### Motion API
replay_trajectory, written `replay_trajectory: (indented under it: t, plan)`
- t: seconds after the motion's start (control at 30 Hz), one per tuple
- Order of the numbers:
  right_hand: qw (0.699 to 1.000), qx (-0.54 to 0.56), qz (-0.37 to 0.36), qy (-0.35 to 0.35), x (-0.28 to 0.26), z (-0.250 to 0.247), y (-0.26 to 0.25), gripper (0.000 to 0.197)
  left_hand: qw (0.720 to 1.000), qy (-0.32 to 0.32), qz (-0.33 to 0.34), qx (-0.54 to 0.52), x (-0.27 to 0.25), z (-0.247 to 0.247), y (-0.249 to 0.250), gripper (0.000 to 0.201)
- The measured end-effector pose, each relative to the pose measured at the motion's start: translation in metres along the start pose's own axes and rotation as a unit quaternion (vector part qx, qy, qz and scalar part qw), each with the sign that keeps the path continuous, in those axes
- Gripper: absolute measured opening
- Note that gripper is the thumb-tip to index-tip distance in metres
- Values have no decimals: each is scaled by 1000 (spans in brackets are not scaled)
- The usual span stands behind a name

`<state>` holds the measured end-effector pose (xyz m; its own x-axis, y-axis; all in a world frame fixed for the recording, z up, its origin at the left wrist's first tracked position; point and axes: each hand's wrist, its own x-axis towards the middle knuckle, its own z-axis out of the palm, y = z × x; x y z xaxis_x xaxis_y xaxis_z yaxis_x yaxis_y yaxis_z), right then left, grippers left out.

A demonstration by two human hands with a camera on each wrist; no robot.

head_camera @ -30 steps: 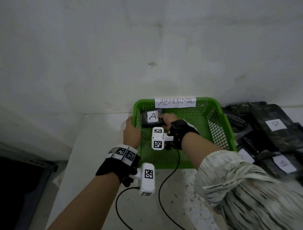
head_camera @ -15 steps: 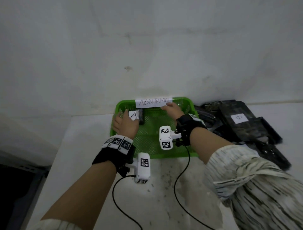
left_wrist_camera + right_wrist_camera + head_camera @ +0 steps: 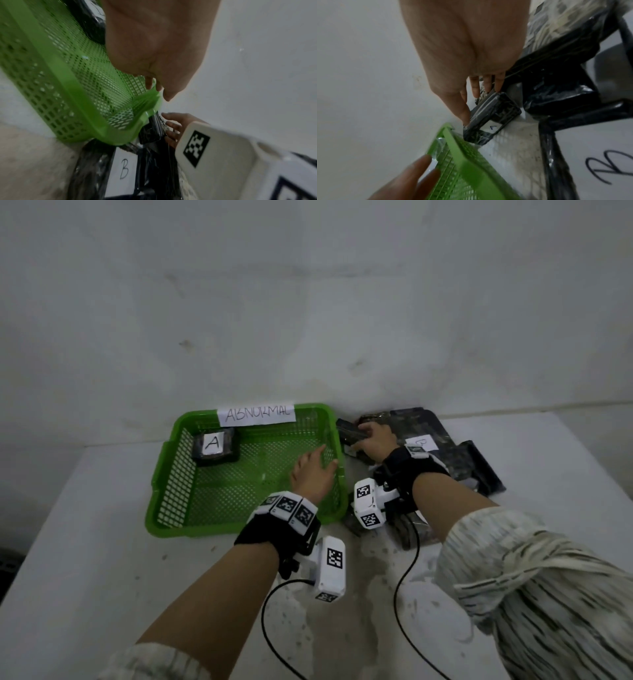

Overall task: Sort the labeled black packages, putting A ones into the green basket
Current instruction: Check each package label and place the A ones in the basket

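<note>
The green basket (image 3: 222,527) with an "ABNORMAL" sign stands against the wall. One black package marked A (image 3: 214,446) lies in its back left corner. My left hand (image 3: 313,470) hovers over the basket's right side with its fingers (image 3: 150,83) straight near the rim and holds nothing. My right hand (image 3: 371,440) is just right of the basket. Its thumb and fingers (image 3: 485,83) pinch a small black package (image 3: 496,112) that lies on the table by the basket's back right corner. A white label (image 3: 492,127) on it shows part of a letter like an A.
A heap of black packages (image 3: 455,453) lies right of the basket, with B labels (image 3: 124,169) showing on some. The white wall runs close behind the basket and heap. Cables from the wrist cameras trail over the speckled white table (image 3: 102,525) in front.
My left hand left the A package at the basket's left and moved to its right side. My right hand went from the basket's back wall to the heap and took hold of a small package.
</note>
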<state>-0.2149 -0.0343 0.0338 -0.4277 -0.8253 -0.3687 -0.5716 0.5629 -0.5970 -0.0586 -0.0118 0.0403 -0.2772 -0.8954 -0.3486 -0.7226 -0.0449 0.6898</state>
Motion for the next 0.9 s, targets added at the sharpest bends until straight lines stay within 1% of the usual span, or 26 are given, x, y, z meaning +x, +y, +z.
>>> replay_trajectory:
  t: [0.07,0.17,0.3,0.37,0.43,0.5,0.57,0.63,0.7,0.8,0.9]
  plan:
    - [999,-35,-16,-35,4,-3,8,65,1000,-4,10,12,2,12,6,51]
    - [995,-79,-41,-48,12,-2,11,73,1000,-8,1,17,7,24,12,54]
    - [982,-172,-60,-53,24,12,16,83,1000,4,-23,-10,13,31,13,66]
    - [974,-216,-63,-40,29,17,21,82,999,7,-23,-22,14,32,14,67]
    - [965,-253,-70,-16,32,20,25,75,999,6,-18,-31,15,30,13,67]
    - [961,-264,-78,6,33,21,27,70,999,3,-16,-30,15,29,11,66]
    - [970,-233,-68,11,32,21,26,65,1000,0,-13,-26,16,28,10,65]
    - [986,-162,-44,5,30,18,21,60,1000,3,-11,-22,16,28,10,66]
    - [995,-97,-34,5,25,12,15,58,1000,1,-14,-22,16,28,11,66]
    - [997,-51,-56,26,15,1,12,57,1000,-13,-23,-15,17,25,15,65]
    - [991,-34,-95,82,2,-11,16,50,997,-27,-29,-61,14,21,23,63]
